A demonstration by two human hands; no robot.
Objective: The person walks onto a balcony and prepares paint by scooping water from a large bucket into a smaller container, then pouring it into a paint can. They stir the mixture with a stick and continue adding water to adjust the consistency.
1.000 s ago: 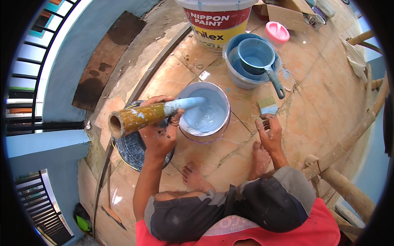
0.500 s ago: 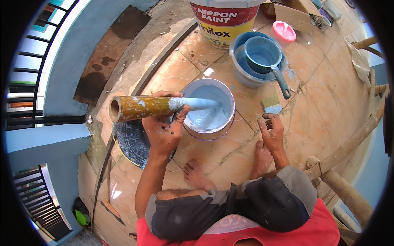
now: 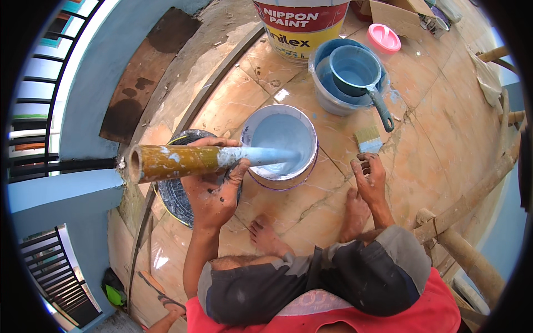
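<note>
My left hand [image 3: 214, 194], closed, grips a bamboo stick [image 3: 183, 162] whose near-left end is hollow. Light blue paint coats the stick's other end, which dips into a small white bucket [image 3: 259, 119] of light blue paint. My right hand [image 3: 371, 178] hangs loosely over my right leg, its fingers bent and apart with nothing visible in them. Just beyond it a paintbrush [image 3: 367, 137] with blue-coated parts lies on the tiles. Behind my left hand, partly hidden, stands a black bucket [image 3: 172, 200] smeared with paint.
A large paint pail [image 3: 302, 33] stands at the back. Beside it, a blue dipper [image 3: 355, 72] sits in a tub [image 3: 327, 91], near a pink-lidded container [image 3: 383, 39] and cardboard box [image 3: 397, 19]. Bamboo poles [image 3: 472, 266] flank the right. Another person's foot [image 3: 172, 304] shows lower left.
The bamboo stick's hollow end and my left hand have shifted left and slightly down. My right hand stays nearly still. Another person's foot has come into view at lower left.
</note>
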